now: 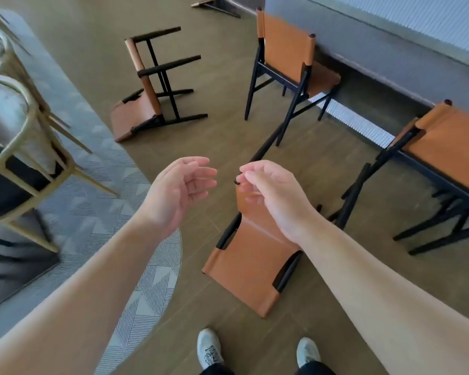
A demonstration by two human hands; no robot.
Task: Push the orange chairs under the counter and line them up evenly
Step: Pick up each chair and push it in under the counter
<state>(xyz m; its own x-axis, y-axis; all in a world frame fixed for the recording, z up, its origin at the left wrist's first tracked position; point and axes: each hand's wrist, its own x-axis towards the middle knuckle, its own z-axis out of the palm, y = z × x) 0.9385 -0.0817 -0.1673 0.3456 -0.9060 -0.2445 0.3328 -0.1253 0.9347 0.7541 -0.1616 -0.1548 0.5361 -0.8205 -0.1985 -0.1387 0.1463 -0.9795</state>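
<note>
Left hand (178,189): fingers relaxed and loosely spread, palm turned inward, holding nothing, raised over the floor. Right hand (272,196): fingers loosely bent, tips close to the thumb, held just beside the left hand with a small gap between; contact with the dark post tip at the fingertips (244,175) cannot be told, nothing plainly gripped.

Directly beneath and beyond the right hand: fallen orange chair (251,269), lying on its back on the brown floor (222,77), leather panel facing up, black legs running away from the hand toward the counter. Partly covered by the right wrist and forearm.

Beyond the left hand, well apart: second fallen orange chair (146,96), tipped over, backrest flat on the floor, black legs pointing sideways.

Beyond the right hand: upright orange chair (287,50), seat partly tucked under the grey counter (377,50), backrest toward the hands. To the right of the right hand: another upright orange chair (450,147), seat near the counter edge, standing at an angle to the first.

At the far top edge: part of a further chair base, detail too small to tell.

Left of the left hand: patterned grey rug (98,212), carrying a tan-framed chair (33,147) with a dark seat.

Below both forearms: two light sneakers (209,347) on the floor
</note>
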